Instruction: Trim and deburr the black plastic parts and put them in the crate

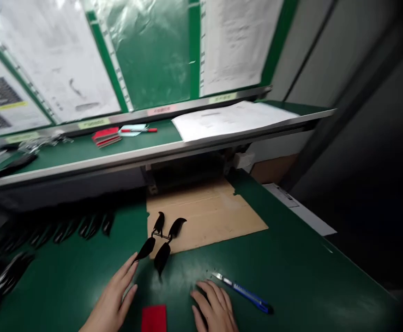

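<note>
A black moulded part [162, 256] has several leaf-shaped blades joined by a thin crossbar. It lies partly on a cardboard sheet [215, 216] and partly over the green tabletop. My left hand [113, 297] is stretched out, its fingertips at the tip of the nearest left blade and its thumb apart; whether they press on it I cannot tell. My right hand [215, 306] rests on the tabletop with loosely bent fingers, holding nothing visible. Just right of it lies a blue utility knife [244, 293], blade out. Between my hands is a red block or pad [153, 318], cut off by the frame's lower edge.
Rows of similar black parts [63, 228] lie at the left. A shelf [166, 150] crosses behind the work surface, bearing paper sheets [222, 120], red pads [106, 137] and a red pen [139, 130]. A clipboard [291, 203] sits beyond the table's right edge.
</note>
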### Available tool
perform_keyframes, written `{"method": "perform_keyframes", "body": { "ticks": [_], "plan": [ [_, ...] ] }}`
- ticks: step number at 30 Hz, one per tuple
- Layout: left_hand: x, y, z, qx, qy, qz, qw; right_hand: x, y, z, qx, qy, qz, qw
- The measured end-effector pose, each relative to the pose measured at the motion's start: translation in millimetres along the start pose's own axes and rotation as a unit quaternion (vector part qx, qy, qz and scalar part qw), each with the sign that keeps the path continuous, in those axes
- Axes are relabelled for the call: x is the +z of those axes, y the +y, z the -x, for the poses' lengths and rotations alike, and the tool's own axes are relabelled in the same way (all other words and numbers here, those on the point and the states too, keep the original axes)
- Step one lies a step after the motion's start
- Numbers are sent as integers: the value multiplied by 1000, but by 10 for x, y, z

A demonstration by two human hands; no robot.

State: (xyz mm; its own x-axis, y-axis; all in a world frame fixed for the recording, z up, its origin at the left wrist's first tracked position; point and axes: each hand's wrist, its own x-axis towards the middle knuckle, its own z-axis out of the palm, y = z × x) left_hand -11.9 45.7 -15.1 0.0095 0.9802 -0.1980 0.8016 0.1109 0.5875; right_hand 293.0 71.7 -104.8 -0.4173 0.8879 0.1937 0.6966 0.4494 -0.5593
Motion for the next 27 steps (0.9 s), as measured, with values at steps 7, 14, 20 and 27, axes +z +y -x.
{"method": "perform_keyframes", "body": {
  "ticks": [7, 14, 20, 27],
  "plan": [
    [-143, -873, 1200, -135, 85, 123, 979, 342, -784, -144, -99, -222, -77, 967],
    [-178, -940, 413, -174, 151, 25, 973, 256, -1110, -327, -100, -211, -137, 963],
    [16, -930, 39, -176, 89, 28, 980, 110, -1257, -195, 209, -116, -627, 742],
    [-155, -800, 197, -16, 75, 230, 970, -106, -1404, -152, 243, -57, -780, 574]
  ]
}}
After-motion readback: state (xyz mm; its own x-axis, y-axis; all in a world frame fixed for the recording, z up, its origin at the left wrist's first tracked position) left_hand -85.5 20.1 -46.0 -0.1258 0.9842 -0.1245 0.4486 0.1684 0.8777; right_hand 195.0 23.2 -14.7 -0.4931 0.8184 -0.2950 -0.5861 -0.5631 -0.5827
